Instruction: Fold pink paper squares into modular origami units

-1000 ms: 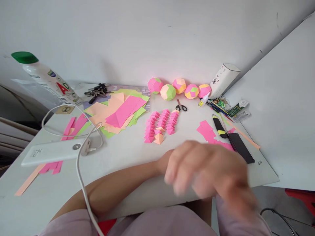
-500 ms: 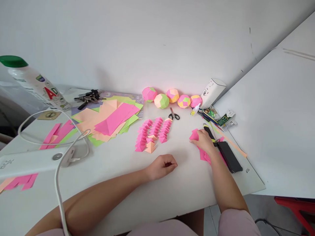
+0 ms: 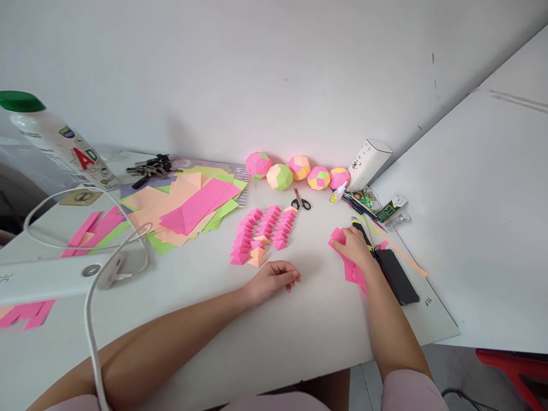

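Observation:
My right hand reaches to the right side of the table, its thumb and fingers closed on pink paper. More pink paper pieces lie under that hand and wrist. In front of me, my left hand rests on the table with the fingers curled in; nothing shows in them. Beyond it stand rows of small folded pink paper units, with a few peach paper units at the near end. Black-handled scissors lie behind the rows.
Several faceted paper balls line the wall beside a white box. Coloured paper sheets are piled at the left, near keys and a white bottle. A white power bank trails a cable. A black phone lies at the right.
The view has shifted slightly. My left hand has turned a little and its fingers show more. My right hand stays at the pink paper, where a longer strip now shows beneath it.

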Demonstrator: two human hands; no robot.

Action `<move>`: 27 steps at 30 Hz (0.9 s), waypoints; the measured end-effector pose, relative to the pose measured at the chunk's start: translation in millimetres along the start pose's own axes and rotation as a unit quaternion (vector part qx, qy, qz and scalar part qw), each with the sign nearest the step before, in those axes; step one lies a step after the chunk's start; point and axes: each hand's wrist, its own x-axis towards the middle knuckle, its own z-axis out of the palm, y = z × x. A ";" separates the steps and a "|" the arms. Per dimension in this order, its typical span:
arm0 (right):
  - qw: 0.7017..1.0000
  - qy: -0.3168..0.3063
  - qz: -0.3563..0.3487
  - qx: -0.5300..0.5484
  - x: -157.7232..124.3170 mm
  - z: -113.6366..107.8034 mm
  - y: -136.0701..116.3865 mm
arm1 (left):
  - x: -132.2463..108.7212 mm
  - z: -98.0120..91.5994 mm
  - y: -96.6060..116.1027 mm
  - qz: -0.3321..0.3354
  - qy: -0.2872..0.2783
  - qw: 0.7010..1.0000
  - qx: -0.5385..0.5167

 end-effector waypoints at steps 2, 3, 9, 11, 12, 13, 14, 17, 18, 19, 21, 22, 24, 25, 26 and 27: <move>0.999 -0.028 -0.013 0.038 -1.9 -3.4 5.6 | 0.9 -0.1 0.4 -0.003 0.006 1.000 -0.025; 0.997 -0.040 -0.018 0.056 -2.4 -4.7 8.5 | 1.4 -0.3 0.0 -0.003 0.006 0.999 -0.035; 0.993 -0.041 -0.012 0.106 0.0 -4.3 17.9 | 2.6 -1.3 -1.7 0.005 0.007 0.999 -0.049; 0.991 -0.036 -0.010 0.127 1.3 -2.0 19.4 | 2.5 -1.1 -1.6 0.003 0.010 0.999 -0.046; 0.990 -0.034 -0.009 0.136 1.8 -0.9 20.0 | 2.5 -1.1 -1.6 0.002 0.012 0.999 -0.045; 0.989 -0.032 -0.007 0.144 2.0 -0.1 20.6 | 2.6 -1.0 -1.6 0.000 0.013 0.999 -0.044; 0.988 -0.031 -0.005 0.149 2.0 0.4 21.1 | 2.8 -1.1 -1.7 -0.001 0.014 0.999 -0.044; 0.988 -0.033 0.000 0.150 -0.2 -1.6 22.0 | 3.0 -1.1 -1.8 -0.005 0.014 0.999 -0.046; 0.988 -0.038 0.000 0.149 -1.5 -3.4 22.4 | 3.0 -1.1 -1.7 -0.006 0.014 0.999 -0.046; 0.988 -0.047 -0.001 0.148 -3.0 -5.6 22.8 | 2.8 -1.1 -1.4 -0.006 0.014 0.999 -0.046; 0.986 -0.069 -0.005 0.151 -6.3 -10.5 23.9 | 2.4 -1.0 -0.9 -0.007 0.014 0.999 -0.044; 0.986 -0.078 -0.007 0.150 -7.9 -12.7 24.5 | 2.2 -0.9 -0.6 -0.007 0.015 0.999 -0.042; 0.987 -0.088 -0.006 0.138 -10.2 -15.8 25.2 | 1.8 -0.9 -0.5 -0.007 0.013 0.999 -0.040; 0.988 -0.089 -0.004 0.129 -10.9 -16.5 25.3 | 1.7 -0.9 -0.6 -0.007 0.011 0.999 -0.040; 0.988 -0.091 -0.002 0.122 -11.4 -16.6 25.1 | 1.7 -1.0 -0.8 -0.006 0.010 0.999 -0.041; 0.989 -0.093 0.000 0.117 -11.6 -16.3 24.9 | 1.6 -1.1 -1.1 -0.006 0.008 0.999 -0.042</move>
